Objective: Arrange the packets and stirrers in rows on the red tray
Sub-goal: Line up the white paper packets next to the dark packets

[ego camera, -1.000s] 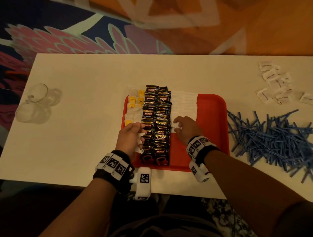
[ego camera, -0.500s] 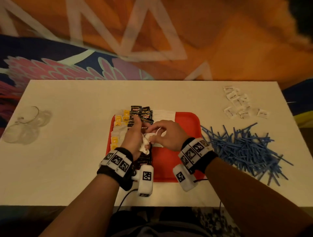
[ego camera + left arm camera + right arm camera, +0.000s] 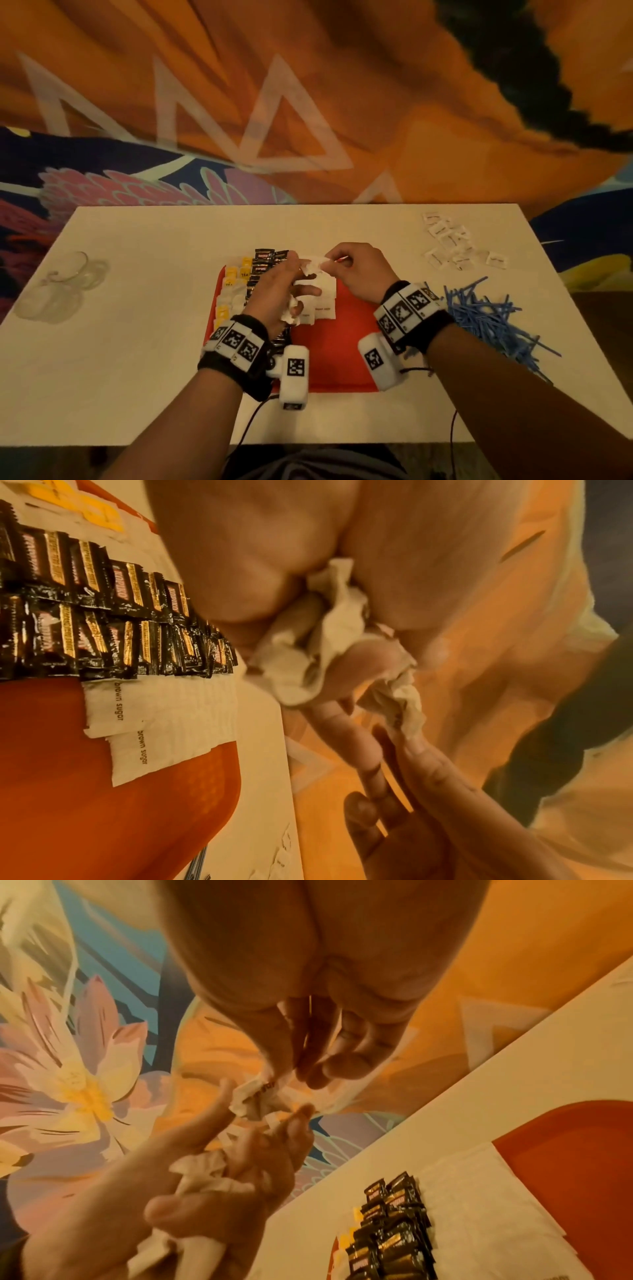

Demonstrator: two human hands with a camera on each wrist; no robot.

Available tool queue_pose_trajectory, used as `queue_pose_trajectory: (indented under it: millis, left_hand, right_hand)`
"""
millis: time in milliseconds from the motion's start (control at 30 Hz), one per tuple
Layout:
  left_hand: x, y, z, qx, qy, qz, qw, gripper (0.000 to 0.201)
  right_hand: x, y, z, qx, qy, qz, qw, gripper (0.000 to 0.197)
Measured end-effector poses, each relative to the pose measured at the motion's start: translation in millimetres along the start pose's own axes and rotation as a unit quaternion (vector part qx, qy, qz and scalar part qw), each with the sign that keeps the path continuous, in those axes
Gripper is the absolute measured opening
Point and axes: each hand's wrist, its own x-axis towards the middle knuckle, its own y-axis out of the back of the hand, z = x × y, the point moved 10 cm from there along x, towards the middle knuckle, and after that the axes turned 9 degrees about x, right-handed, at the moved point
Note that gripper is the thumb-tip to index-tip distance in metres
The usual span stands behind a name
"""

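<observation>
The red tray (image 3: pixel 339 349) holds a column of yellow tea packets (image 3: pixel 233 274), two columns of black coffee packets (image 3: pixel 265 260) and a row of white brown-sugar packets (image 3: pixel 323 308). Above the tray's far end my left hand (image 3: pixel 301 274) grips a crumpled bunch of white sugar packets (image 3: pixel 329 642). My right hand (image 3: pixel 330 262) meets it and pinches one white packet (image 3: pixel 263 1093) from the bunch between thumb and fingertips. A heap of blue stirrers (image 3: pixel 486 315) lies on the table to the right of the tray.
Loose white packets (image 3: pixel 452 243) are scattered at the table's far right corner. Clear glassware (image 3: pixel 58 287) lies near the left edge. The tray's right half (image 3: pixel 103 804) is bare red. Cables hang off the near table edge.
Both hands rose from the tray and moved toward its far end. The right hand left the sugar row and now pinches a packet in the left hand's bunch. The head view tilted upward.
</observation>
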Motion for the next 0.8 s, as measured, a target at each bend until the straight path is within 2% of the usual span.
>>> queue_pose_trajectory:
  millis: [67, 133, 233, 333, 400, 467, 600, 667, 733, 800]
  left_hand:
    - [-2.4, 1.2, 13.7, 0.058, -0.065, 0.017, 0.996, 0.035]
    - [-3.4, 1.6, 27.7, 0.154, -0.125, 0.043, 0.979, 0.021]
    - [-4.6, 0.4, 40.0, 0.192, -0.162, 0.076, 0.965, 0.002]
    - [-1.8, -2.5, 38.3, 0.148, -0.135, 0.072, 0.977, 0.006]
    - [1.5, -6.7, 32.2, 0.147, -0.108, 0.053, 0.982, 0.015]
    - [2.2, -8.3, 31.5, 0.145, -0.1, 0.056, 0.983, 0.015]
    - [-0.7, -6.7, 33.9, 0.093, -0.101, 0.102, 0.985, 0.012]
    - [-1.4, -7.2, 31.3, 0.075, -0.097, 0.109, 0.986, 0.012]
    - [-1.8, -9.9, 29.3, 0.063, -0.096, 0.101, 0.988, 0.01]
    - [-2.9, -9.7, 27.5, 0.052, -0.093, 0.1, 0.989, 0.01]
  right_hand:
    - [-0.7, 5.4, -1.0, 0.004, -0.003, -0.003, 1.0, 0.016]
    - [-2.4, 8.1, -4.4, 0.012, 0.0, -0.011, 1.0, 0.018]
    - [-5.7, 12.4, -7.2, 0.031, 0.0, -0.014, 0.999, 0.021]
    - [-9.9, 14.6, -7.3, 0.081, -0.007, -0.029, 0.996, 0.019]
    - [-13.2, 14.0, -8.0, 0.139, -0.011, -0.044, 0.989, 0.018]
    - [-15.1, 15.6, -8.3, 0.157, -0.017, -0.042, 0.987, 0.019]
    - [-17.7, 29.0, 7.1, 0.195, -0.057, 0.053, 0.978, 0.014]
    - [-20.4, 28.5, 11.2, 0.236, -0.06, 0.076, 0.967, 0.009]
    - [-20.7, 17.8, 8.9, 0.258, -0.05, 0.045, 0.964, 0.022]
    - [-19.6, 9.8, 6.5, 0.252, -0.04, 0.021, 0.967, 0.024]
